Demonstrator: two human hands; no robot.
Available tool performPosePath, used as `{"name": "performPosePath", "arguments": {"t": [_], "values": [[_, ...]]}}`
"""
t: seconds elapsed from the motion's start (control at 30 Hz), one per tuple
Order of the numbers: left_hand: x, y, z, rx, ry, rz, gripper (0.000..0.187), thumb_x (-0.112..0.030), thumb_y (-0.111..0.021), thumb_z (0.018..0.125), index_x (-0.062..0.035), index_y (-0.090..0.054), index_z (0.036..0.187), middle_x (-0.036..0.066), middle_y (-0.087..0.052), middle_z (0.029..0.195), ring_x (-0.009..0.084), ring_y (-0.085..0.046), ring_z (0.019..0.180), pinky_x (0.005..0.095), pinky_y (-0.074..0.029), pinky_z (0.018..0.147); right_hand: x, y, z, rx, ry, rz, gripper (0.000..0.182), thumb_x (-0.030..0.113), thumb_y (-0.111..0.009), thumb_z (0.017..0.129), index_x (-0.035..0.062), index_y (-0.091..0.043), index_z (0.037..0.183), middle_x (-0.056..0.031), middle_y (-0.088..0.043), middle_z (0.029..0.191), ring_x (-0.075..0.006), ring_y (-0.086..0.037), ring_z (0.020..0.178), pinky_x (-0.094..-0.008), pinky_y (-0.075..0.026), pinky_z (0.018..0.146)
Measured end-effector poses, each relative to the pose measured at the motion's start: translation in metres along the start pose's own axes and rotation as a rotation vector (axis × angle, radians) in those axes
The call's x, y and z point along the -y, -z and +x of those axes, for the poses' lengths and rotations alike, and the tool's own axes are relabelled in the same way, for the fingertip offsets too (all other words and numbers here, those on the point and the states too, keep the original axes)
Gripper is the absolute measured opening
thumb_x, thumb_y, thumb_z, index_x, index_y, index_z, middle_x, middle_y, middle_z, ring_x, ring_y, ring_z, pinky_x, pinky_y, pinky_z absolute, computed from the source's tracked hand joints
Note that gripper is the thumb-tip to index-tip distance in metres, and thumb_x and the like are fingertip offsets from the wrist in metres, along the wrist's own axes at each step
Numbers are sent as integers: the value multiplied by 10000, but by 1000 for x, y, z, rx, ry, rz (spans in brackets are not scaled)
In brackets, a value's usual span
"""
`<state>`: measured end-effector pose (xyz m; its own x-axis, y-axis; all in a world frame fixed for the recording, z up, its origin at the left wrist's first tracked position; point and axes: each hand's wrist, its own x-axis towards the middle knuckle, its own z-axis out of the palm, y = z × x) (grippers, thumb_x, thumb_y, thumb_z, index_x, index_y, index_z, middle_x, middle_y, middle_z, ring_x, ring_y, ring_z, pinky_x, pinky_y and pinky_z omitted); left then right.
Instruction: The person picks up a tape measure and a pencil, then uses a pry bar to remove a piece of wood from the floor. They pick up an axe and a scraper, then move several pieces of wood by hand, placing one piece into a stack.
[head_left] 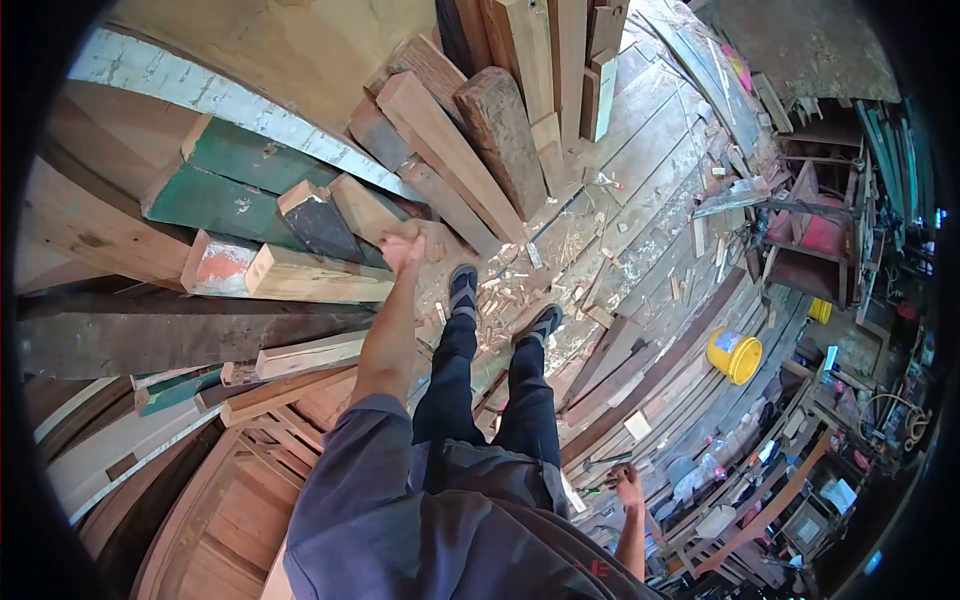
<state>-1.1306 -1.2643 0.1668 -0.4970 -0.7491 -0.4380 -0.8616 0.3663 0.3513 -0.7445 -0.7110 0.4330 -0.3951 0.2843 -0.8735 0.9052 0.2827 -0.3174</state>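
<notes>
My left hand (404,247) reaches forward to the stacked timber. Its fingers are curled at the near end of a pale wooden beam (362,212), beside a dark-faced block (322,222). My right hand (628,486) hangs low at my right side with bent fingers. A thin dark bar (608,460) and a small green thing (593,491) show close to its fingers; I cannot tell what it holds. Squared beams (455,155) and a rough brown block (500,130) lean ahead of my feet.
Wood chips and offcuts (500,310) litter the plank floor (640,160) around my shoes. A yellow bucket (735,355) stands to the right, near a cluttered pile of parts. Green-painted timbers (225,205) and a panelled wooden door (225,520) lie at my left.
</notes>
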Motion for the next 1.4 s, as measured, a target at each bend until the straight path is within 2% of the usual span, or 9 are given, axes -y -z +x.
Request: {"name": "performPosePath", "arguments": {"t": [0.27,0.37,0.6,0.77,0.97,1.03,1.2,1.23,1.4], "values": [[-23,-1,26,-102,248,-10,1104,-554,-755,567,84,-257,1319,275,-469,1218,340,-528,1098,382,-452,917,1,-6,-11,-52,-19,-19,137,178,-463,906,53,-518,918,-106,-605,797,-194,-624,629,-290,-472,530],[5,-48,90,-115,152,-50,1230,-595,-742,570,101,-110,1363,282,-416,1282,342,-469,1169,379,-417,958,8,-13,-21,-47,-23,28,138,154,-458,898,36,-526,922,-110,-604,784,-202,-621,613,-292,-477,522],[12,-13,60,-77,56,-62,1251,-541,-745,597,116,-1,1358,266,-342,1335,351,-367,1245,355,-313,1043,18,-21,-10,-51,-26,60,154,156,-452,887,27,-531,913,-91,-601,780,-197,-615,617,-284,-465,517],[32,-11,46,-96,160,10,1118,-485,-800,558,117,-216,1298,305,-408,1265,363,-442,1180,365,-382,995,23,-27,-16,-116,25,50,148,154,-458,872,37,-548,875,-37,-572,748,-136,-558,656,-270,-447,540],[34,15,3,270,186,-32,1157,-487,-806,551,124,-191,1316,300,-418,1276,331,-445,1198,363,-408,972,4,-44,-31,-152,-33,147,147,141,-464,870,26,-529,935,-46,-569,779,-144,-554,665,-283,-455,577],[88,-33,33,364,175,-165,1191,-499,-813,536,117,-170,1326,302,-391,1306,327,-480,1167,364,-419,961,-14,-47,-36,-173,-7,151,155,143,-460,877,19,-528,940,-62,-585,790,-148,-563,682,-288,-459,585],[98,-48,-10,102,259,25,1130,-479,-811,551,92,-187,1300,252,-478,1194,335,-515,1106,370,-433,934,-56,-55,-60,-190,-189,208,172,146,-427,887,13,-530,921,-103,-606,766,-197,-610,602,-300,-476,504],[91,-44,-12,73,255,70,986,-449,-807,574,77,-284,1223,234,-482,1153,351,-531,1062,391,-456,894,-67,-58,-67,-176,-221,210,178,148,-428,889,10,-530,935,-109,-608,769,-203,-615,601,-304,-478,504],[57,-18,-21,-102,-227,90,832,-402,-784,611,94,-390,1150,246,-484,1149,377,-515,1067,395,-446,904,-99,-64,-76,-97,-303,192,196,153,-447,885,-6,-534,960,-129,-612,780,-225,-627,604,-315,-486,513]]}}
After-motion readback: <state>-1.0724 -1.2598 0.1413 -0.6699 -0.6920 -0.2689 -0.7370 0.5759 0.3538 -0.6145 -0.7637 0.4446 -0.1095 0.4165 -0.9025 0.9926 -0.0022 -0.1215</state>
